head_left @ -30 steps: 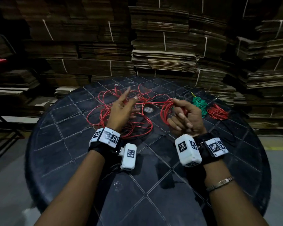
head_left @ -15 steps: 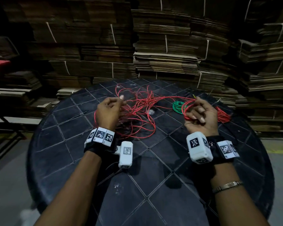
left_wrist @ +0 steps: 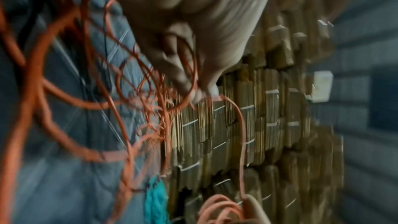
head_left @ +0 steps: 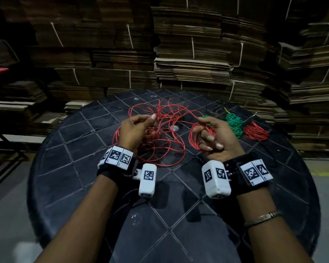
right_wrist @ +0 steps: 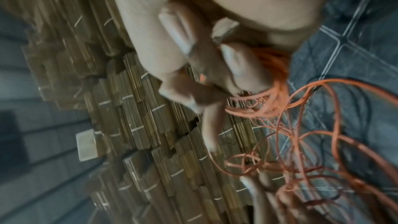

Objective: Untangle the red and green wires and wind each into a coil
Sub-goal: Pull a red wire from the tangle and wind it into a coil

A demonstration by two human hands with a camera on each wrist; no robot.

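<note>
A loose tangle of red wire lies on the middle of the round black table. My left hand pinches a strand of that wire between thumb and fingertips. My right hand grips a small coil of red loops, seen bunched under the fingers. One strand runs from that coil to the left hand. A wound green coil and a wound red coil lie on the table to the right of my right hand. A bit of green wire shows behind the right fingers.
Tall stacks of flattened, strapped cardboard wall in the table's far side and the right. The table's near half is bare tiled surface. Grey floor lies to the left.
My left hand closed from spread fingers into a pinch on a red strand. My right hand moved right with its red coil, then drew back nearer.
</note>
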